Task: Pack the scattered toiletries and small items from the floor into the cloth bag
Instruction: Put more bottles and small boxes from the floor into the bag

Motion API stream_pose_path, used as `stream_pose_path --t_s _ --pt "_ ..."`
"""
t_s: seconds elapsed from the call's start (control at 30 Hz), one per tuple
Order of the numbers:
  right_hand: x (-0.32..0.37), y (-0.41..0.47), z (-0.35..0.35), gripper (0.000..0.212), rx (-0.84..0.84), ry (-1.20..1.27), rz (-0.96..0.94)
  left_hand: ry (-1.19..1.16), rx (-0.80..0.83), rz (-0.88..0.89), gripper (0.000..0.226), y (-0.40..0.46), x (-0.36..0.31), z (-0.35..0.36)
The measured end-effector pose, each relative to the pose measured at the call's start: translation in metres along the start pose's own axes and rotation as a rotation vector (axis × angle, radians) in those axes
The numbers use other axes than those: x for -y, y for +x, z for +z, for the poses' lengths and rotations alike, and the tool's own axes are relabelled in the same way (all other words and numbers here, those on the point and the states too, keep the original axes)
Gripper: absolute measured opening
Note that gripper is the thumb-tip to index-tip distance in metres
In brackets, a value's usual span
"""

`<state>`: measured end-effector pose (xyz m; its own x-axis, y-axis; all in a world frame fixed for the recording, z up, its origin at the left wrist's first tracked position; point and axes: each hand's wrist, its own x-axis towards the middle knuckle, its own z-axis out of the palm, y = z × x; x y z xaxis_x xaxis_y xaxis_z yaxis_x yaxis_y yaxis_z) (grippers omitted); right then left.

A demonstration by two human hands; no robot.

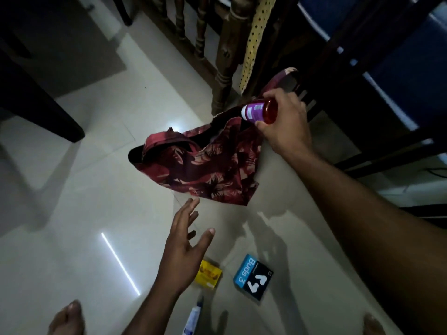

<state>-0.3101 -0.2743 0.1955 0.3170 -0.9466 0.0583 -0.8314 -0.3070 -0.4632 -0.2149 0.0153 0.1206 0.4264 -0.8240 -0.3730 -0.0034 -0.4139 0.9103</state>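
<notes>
A dark red cloth bag (212, 163) with a leaf print lies on the pale tiled floor, its mouth gaping toward the far right. My right hand (283, 124) holds a red bottle (260, 111) with a purple label just over the bag's open mouth. My left hand (183, 247) hovers with fingers spread in front of the bag, holding nothing. Nearer me on the floor lie a small yellow box (210, 275), a blue and black "Buds 3" box (254, 278) and a white and blue tube (193, 317).
A carved wooden furniture leg (226, 56) and railing stand right behind the bag. Dark furniture (36, 100) sits at the left, and a dark frame with blue panels (387, 68) at the right. My bare feet (66, 319) show at the bottom edge.
</notes>
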Motion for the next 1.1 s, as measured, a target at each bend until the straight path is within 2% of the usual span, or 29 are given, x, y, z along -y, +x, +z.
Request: stream_pose_path --t_s 0.2,0.43,0.57,0.63,0.77,0.9,0.97,1.1 --pt "0.007 0.017 0.017 0.065 0.146 -0.036 -0.084 0.025 0.004 -0.014 0.062 -0.004 0.005 -0.005" --pt "0.001 0.019 0.024 0.06 0.13 0.052 -0.18 0.055 0.044 -0.028 0.061 -0.017 0.015 0.005" --pt "0.0 0.018 0.029 0.048 0.095 0.065 -0.258 0.09 0.062 -0.033 0.057 -0.023 0.022 0.007" --pt "-0.001 0.019 0.032 0.046 0.113 -0.03 -0.252 0.087 0.06 -0.045 0.056 -0.026 0.025 0.008" --pt "0.003 0.03 0.032 0.058 0.21 -0.276 -0.279 0.1 0.08 -0.038 0.058 -0.031 0.028 0.01" --pt "0.0 0.035 0.027 0.057 0.268 -0.386 -0.288 0.086 0.072 -0.047 0.055 -0.035 0.03 0.009" --pt "-0.004 0.034 0.029 0.05 0.24 -0.302 -0.228 0.08 0.064 -0.057 0.055 -0.037 0.03 0.008" --pt "0.002 0.03 0.042 0.032 0.056 0.073 -0.036 0.075 0.029 -0.053 0.053 -0.032 0.027 0.01"
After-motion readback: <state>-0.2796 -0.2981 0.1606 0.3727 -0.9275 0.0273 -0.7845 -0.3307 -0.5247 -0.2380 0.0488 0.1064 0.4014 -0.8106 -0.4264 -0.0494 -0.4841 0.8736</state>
